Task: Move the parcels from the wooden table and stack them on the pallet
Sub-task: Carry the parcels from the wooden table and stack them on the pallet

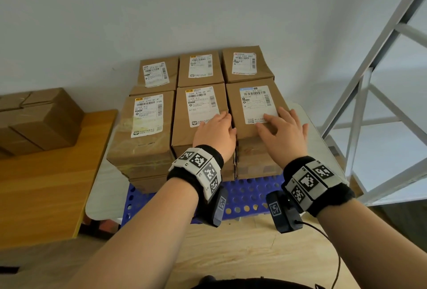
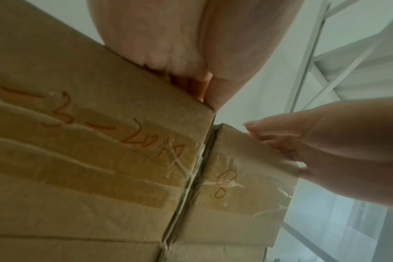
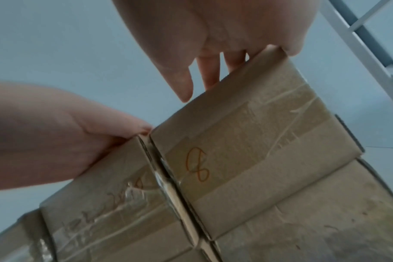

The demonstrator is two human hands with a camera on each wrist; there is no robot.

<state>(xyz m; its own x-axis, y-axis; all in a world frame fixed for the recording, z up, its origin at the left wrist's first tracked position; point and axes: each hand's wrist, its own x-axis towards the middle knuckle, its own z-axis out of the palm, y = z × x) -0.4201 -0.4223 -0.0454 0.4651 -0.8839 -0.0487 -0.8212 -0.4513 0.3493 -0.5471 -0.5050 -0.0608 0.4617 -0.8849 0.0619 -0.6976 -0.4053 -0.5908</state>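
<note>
Brown taped parcels with white shipping labels stand in two rows on the blue perforated pallet [image 1: 249, 196]. My left hand [image 1: 216, 130] rests flat on the right edge of the front middle parcel [image 1: 198, 113], thumb at the gap. My right hand [image 1: 282, 131] lies with fingers spread on top of the front right parcel [image 1: 254, 103]. In the left wrist view the left hand [image 2: 191, 44] sits on the orange-scribbled middle parcel [image 2: 90, 141]. The right wrist view shows the right hand [image 3: 224, 44] on the parcel marked "8" [image 3: 247, 141]. Neither hand grips anything.
The wooden table [image 1: 46, 184] at the left carries several plain brown parcels [image 1: 39, 122]. A white metal rack [image 1: 369, 80] stands close on the right. A wall runs right behind the stack. The pallet sits on a white surface [image 1: 104, 196].
</note>
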